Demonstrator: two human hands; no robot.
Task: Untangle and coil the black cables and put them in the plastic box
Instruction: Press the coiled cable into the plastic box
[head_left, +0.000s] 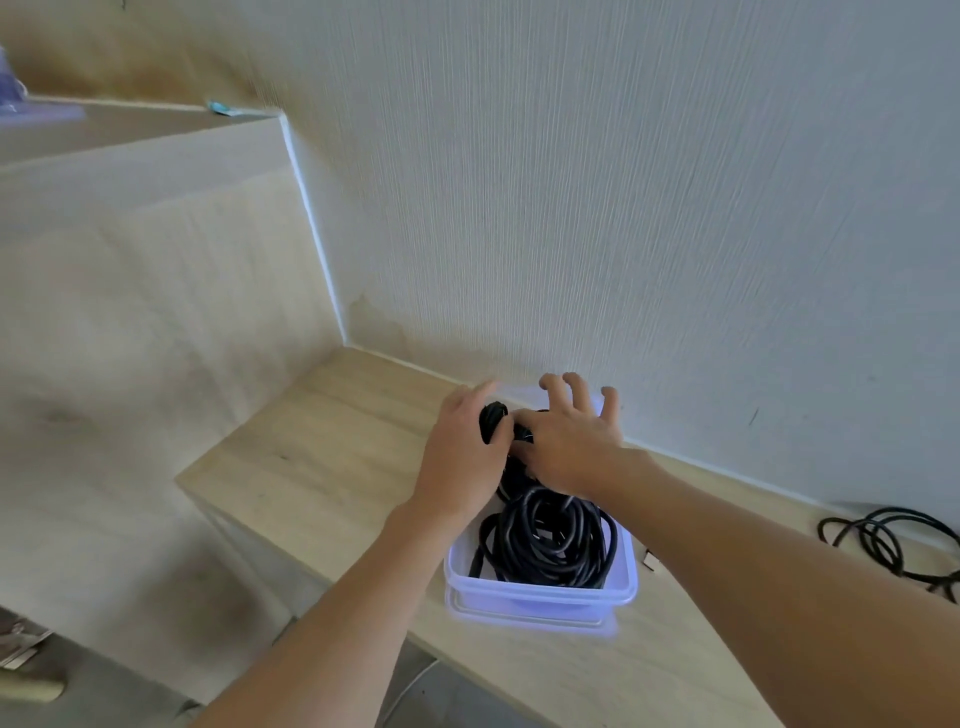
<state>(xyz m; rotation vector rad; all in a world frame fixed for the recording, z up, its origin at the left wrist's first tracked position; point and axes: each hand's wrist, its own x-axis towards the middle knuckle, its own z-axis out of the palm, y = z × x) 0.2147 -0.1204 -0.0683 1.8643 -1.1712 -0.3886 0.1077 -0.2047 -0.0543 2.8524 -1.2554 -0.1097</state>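
A clear plastic box (540, 595) stands on the light wooden tabletop near the wall. Inside it lies a coil of black cable (548, 540). Over the box's far end my left hand (462, 457) grips a bunch of black cable (492, 418). My right hand (569, 441) presses down on the same bunch with fingers spread, palm down. Both hands hide the far part of the box. Another black cable (883, 543) lies loose on the table at the far right.
The textured white wall (571, 208) runs right behind the box. A tall wooden cabinet side (156, 286) rises to the left. The table's front edge (311, 566) runs diagonally below my left forearm. A small connector (649, 560) lies right of the box.
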